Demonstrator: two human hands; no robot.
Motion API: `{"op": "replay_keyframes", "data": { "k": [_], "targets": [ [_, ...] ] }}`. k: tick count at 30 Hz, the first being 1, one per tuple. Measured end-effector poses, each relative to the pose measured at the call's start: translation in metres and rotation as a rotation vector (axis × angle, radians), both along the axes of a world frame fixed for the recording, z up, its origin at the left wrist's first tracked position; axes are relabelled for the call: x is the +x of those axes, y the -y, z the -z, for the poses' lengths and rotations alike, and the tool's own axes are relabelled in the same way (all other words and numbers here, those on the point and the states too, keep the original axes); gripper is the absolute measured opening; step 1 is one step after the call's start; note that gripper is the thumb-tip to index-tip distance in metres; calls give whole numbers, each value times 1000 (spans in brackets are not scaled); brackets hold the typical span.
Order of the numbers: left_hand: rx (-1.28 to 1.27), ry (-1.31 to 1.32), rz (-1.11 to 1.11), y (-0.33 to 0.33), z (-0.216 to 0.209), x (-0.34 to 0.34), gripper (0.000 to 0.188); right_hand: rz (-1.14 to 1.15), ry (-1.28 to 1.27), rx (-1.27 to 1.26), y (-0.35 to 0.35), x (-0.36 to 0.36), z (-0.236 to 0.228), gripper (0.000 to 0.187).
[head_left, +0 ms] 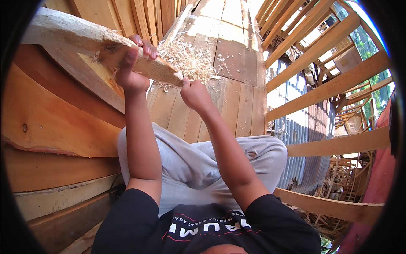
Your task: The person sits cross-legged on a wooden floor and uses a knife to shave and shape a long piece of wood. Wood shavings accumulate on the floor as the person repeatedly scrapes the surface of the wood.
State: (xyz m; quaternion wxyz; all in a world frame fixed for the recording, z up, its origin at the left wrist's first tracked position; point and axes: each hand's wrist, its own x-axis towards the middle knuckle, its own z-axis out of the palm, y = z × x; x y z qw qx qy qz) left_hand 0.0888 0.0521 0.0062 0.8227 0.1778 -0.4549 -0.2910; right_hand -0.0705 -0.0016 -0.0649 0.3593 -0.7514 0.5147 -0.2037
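Observation:
A long, pale, roughly hewn piece of wood (78,31) slants from the upper left down to a narrower end near the middle. My left hand (134,76) is wrapped around it from below, with the thumb on the near side and fingertips curling over the top. At the narrow end, my right hand (195,95) is closed, its thumb against the freshly cut tip. A small dark sliver shows by that thumb; whatever the right fingers grip is hidden. Behind the tip lies a heap of curled wood shavings (190,59) on the plank floor (203,112).
Upright boards (63,127) line the left side, close to my left arm. To the right runs a slatted wooden railing (334,89), with corrugated metal sheeting (302,139) below it. A small pale round object (190,19) sits beyond the shavings. My crossed legs (203,161) are under my arms.

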Motion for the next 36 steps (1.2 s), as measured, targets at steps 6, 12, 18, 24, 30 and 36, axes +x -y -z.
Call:
{"op": "replay_keyframes", "data": {
  "k": [6,12,18,24,30,36],
  "targets": [
    [3,-8,53,-2,3,-1,34,-14,14,149,5,-15,22,55],
    [-41,-41,75,0,3,2,35,48,-48,430,19,-31,28,54],
    [8,22,35,-3,-1,-3,37,-85,27,194,6,-16,10,56],
    [-18,25,35,-1,1,0,38,77,-56,372,25,-29,50,56],
    [3,16,12,-6,3,4,38,-104,-44,288,0,-11,-15,56],
    [-85,-25,81,3,-1,-3,34,38,-23,470,40,-36,52,53]
  ]
}}
